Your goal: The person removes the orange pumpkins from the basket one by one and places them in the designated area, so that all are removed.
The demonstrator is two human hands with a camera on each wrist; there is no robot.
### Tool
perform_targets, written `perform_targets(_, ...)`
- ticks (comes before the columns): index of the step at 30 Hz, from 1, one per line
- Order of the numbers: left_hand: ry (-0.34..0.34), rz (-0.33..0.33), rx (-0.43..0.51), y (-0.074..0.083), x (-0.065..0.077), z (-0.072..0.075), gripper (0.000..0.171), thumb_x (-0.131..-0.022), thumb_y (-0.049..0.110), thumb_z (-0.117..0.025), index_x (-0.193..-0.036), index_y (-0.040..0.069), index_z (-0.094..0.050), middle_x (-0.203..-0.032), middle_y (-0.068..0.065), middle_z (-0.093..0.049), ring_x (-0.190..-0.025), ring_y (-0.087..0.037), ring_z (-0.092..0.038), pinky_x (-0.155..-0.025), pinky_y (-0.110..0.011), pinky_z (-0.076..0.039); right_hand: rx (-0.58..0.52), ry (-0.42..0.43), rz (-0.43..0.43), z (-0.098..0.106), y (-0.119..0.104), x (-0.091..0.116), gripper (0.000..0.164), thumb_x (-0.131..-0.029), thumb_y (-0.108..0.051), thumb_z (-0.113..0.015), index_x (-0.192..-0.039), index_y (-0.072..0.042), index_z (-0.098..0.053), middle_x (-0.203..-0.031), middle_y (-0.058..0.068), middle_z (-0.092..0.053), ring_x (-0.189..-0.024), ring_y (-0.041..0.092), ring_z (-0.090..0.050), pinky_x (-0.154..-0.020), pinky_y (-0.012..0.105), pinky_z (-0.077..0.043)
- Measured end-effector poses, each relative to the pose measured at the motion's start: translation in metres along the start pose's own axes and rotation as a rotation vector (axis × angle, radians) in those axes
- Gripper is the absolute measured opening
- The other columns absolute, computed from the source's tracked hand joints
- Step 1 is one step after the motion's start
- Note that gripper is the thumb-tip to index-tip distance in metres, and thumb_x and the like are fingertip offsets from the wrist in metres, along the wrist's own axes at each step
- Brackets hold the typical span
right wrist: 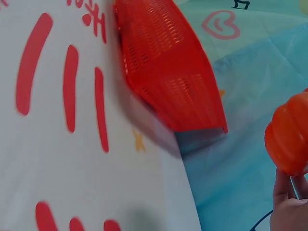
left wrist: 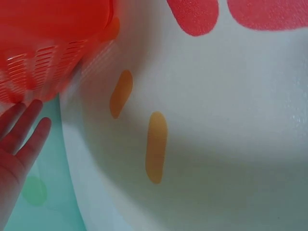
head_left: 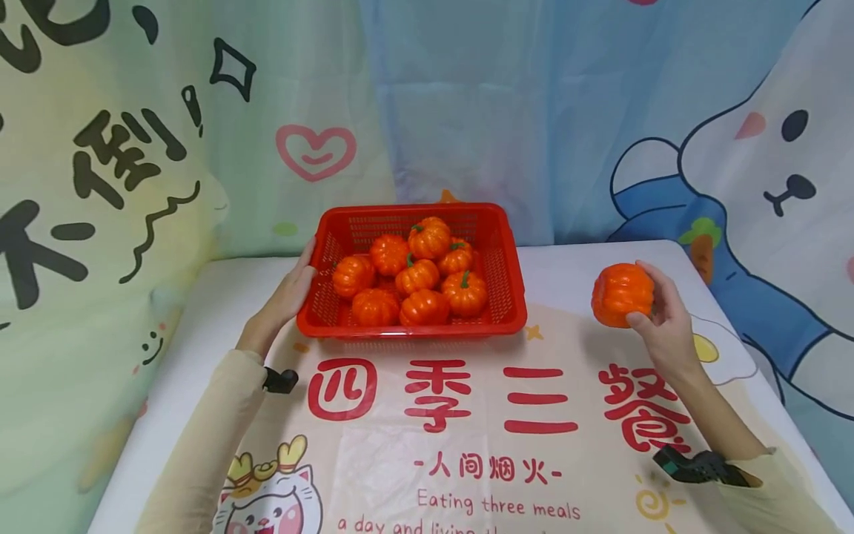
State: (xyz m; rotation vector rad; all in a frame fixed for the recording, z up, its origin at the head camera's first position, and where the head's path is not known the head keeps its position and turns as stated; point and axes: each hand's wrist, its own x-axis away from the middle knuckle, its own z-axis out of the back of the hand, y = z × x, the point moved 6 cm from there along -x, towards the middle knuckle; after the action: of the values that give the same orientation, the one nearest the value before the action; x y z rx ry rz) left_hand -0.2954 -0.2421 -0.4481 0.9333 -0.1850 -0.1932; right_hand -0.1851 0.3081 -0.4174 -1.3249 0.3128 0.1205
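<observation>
A red plastic basket [head_left: 410, 331] stands at the far middle of the table, and several small orange pumpkins [head_left: 416, 277] lie inside it. My left hand [head_left: 283, 297] is at the basket's left side, its fingers extended along the wall; in the left wrist view those fingers [left wrist: 30, 118] reach the slotted side. Off to the right of the basket, my right hand [head_left: 667, 315] holds one more orange pumpkin [head_left: 622, 295], thumb in front and fingers behind. In the right wrist view this pumpkin [right wrist: 290, 134] shows partly, cut off by the frame's edge.
A printed cloth [head_left: 480, 393] with red characters covers the table. Behind the table's far edge hangs a cartoon curtain [head_left: 460, 111]. Dark wrist straps [head_left: 700, 467] sit on both forearms.
</observation>
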Motion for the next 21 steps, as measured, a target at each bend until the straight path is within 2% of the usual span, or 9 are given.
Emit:
perform_targets(3, -0.003, -0.008, 0.004, -0.001, -0.001, -0.001, 0.06, -0.102, 0.026, -0.019, -0.156, 0.031, 0.005, -0.163, -0.011, -0.014, -0.131, -0.04, -0.041, -0.114, -0.058, -0.025, 0.1, 0.011, -0.032, 0.006, 0.004, 0.004, 0.065, -0.093, -0.005, -0.058, -0.151, -0.018, -0.033, -0.133, -0.018, -0.046, -0.118, 0.004, -0.045, -0.089, 0.003, -0.041)
perform_targets(6, 0.007, -0.006, -0.004, -0.003, -0.002, -0.001, 0.06, -0.101, 0.025, -0.019, -0.156, 0.032, 0.004, -0.163, -0.01, -0.015, -0.129, -0.039, -0.043, -0.114, -0.057, -0.026, 0.197, 0.05, -0.116, 0.01, 0.011, 0.004, 0.064, -0.094, -0.014, -0.06, -0.15, -0.022, -0.031, -0.132, -0.021, -0.043, -0.115, -0.001, -0.044, -0.085, 0.002, -0.041)
perform_targets(9, 0.01, -0.013, -0.007, -0.002, -0.004, -0.002, 0.061, -0.101, 0.025, -0.02, -0.157, 0.032, 0.004, -0.163, -0.008, -0.014, -0.135, -0.038, -0.037, -0.115, -0.056, -0.023, 0.281, 0.088, -0.202, 0.011, 0.018, 0.001, 0.066, -0.092, -0.025, -0.063, -0.15, -0.024, -0.031, -0.138, -0.01, -0.043, -0.113, 0.0, -0.042, -0.081, 0.001, -0.041)
perform_targets(11, 0.009, -0.016, -0.008, -0.001, -0.005, -0.003, 0.062, -0.1, 0.025, -0.02, -0.157, 0.032, 0.004, -0.164, -0.007, -0.012, -0.14, -0.037, -0.032, -0.117, -0.056, -0.02, 0.349, 0.095, -0.217, 0.006, 0.022, -0.005, 0.069, -0.09, -0.031, -0.066, -0.149, -0.021, -0.033, -0.142, 0.002, -0.041, -0.114, 0.006, -0.041, -0.081, 0.003, -0.04)
perform_targets(14, 0.003, -0.01, -0.016, -0.001, -0.005, -0.003, 0.062, -0.1, 0.024, -0.019, -0.157, 0.031, 0.005, -0.164, -0.007, -0.01, -0.142, -0.037, -0.029, -0.117, -0.055, -0.019, 0.482, 0.061, -0.187, -0.01, 0.029, -0.02, 0.075, -0.086, -0.038, -0.07, -0.149, -0.015, -0.036, -0.142, 0.017, -0.038, -0.121, 0.022, -0.039, -0.09, 0.02, -0.047)
perform_targets(18, -0.009, 0.014, -0.011, 0.003, -0.001, 0.0, 0.061, -0.101, 0.021, -0.02, -0.157, 0.027, 0.005, -0.163, -0.01, -0.01, -0.138, -0.039, -0.034, -0.117, -0.055, -0.021, 0.626, -0.025, -0.142, -0.039, 0.045, -0.051, 0.082, -0.08, -0.047, -0.073, -0.146, -0.009, -0.04, -0.137, 0.023, -0.038, -0.125, 0.037, -0.038, -0.095, 0.056, -0.047)
perform_targets(19, -0.014, 0.017, -0.007, 0.005, 0.0, 0.0, 0.062, -0.101, 0.019, -0.021, -0.157, 0.025, 0.005, -0.163, -0.012, -0.012, -0.134, -0.04, -0.039, -0.116, -0.056, -0.023, 0.649, -0.046, -0.149, -0.046, 0.05, -0.06, 0.084, -0.079, -0.049, -0.073, -0.145, -0.009, -0.04, -0.137, 0.024, -0.037, -0.125, 0.039, -0.037, -0.096, 0.06, -0.045)
perform_targets(21, -0.02, 0.027, 0.003, 0.008, 0.002, 0.001, 0.062, -0.102, 0.016, -0.022, -0.157, 0.022, 0.004, -0.162, -0.016, -0.013, -0.128, -0.042, -0.044, -0.114, -0.057, -0.026, 0.671, -0.08, -0.169, -0.058, 0.061, -0.076, 0.086, -0.078, -0.051, -0.073, -0.144, -0.007, -0.041, -0.136, 0.024, -0.036, -0.125, 0.039, -0.036, -0.096, 0.06, -0.045)
